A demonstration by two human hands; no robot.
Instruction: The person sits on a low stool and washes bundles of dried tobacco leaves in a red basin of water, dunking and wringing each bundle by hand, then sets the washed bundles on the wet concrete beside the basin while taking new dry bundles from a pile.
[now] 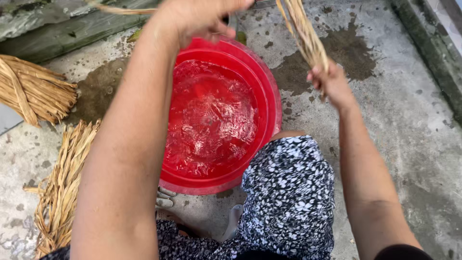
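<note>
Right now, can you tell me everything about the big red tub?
The red tub is a round basin that looks like shiny plastic, with a thick rolled rim. It stands upright on the wet concrete floor and is filled with water whose surface is rippling. The person's knee, in black-and-white flowered cloth, is at its near right rim, and toes show below its near edge. The left hand is held above its far rim, hiding part of it. Nothing is seen floating in it.

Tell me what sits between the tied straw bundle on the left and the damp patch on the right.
The red basin of rippling water, seen in the head view.
</note>
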